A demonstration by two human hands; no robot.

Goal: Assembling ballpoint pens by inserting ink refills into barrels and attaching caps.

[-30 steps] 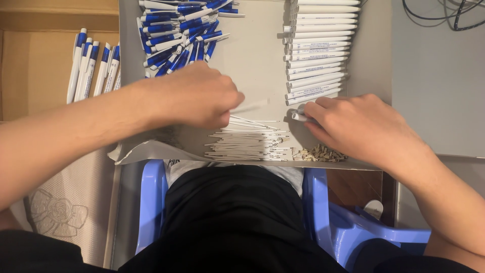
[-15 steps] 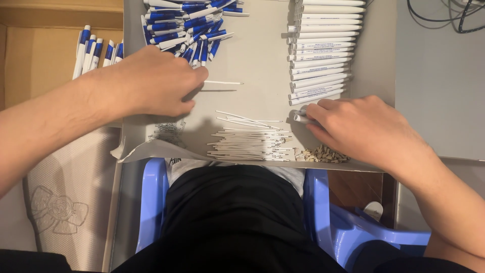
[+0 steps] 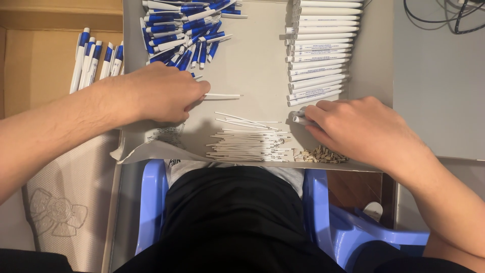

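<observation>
Cardboard box (image 3: 45,60) at the far left holds a short row of finished pens (image 3: 96,59), white with blue tops, laid side by side. Right of it lies a grey tray (image 3: 252,60) on the table, its near left corner torn and curled. A loose heap of blue-and-white pen tops (image 3: 184,30) sits at the tray's far left, likely kept within easy reach of the left hand (image 3: 161,93). That hand rests knuckles up just near the heap, its fingers (image 3: 194,91) pinched on the end of a thin white refill (image 3: 222,95) that points right across bare tray. Nearer the body, a bundle of the same white refills (image 3: 247,141) lies roughly parallel along the tray's near edge. A small pile of tiny brown springs (image 3: 321,155) sits right of them. Far right in the tray, white pen barrels (image 3: 318,50) are stacked in a neat column, some with faint printed lines. The right hand (image 3: 353,129) lies just below that column, fingers curled around one white barrel (image 3: 299,120), only its tip showing. Grey table (image 3: 439,81) stretches right, black cables (image 3: 444,15) at its far corner.
</observation>
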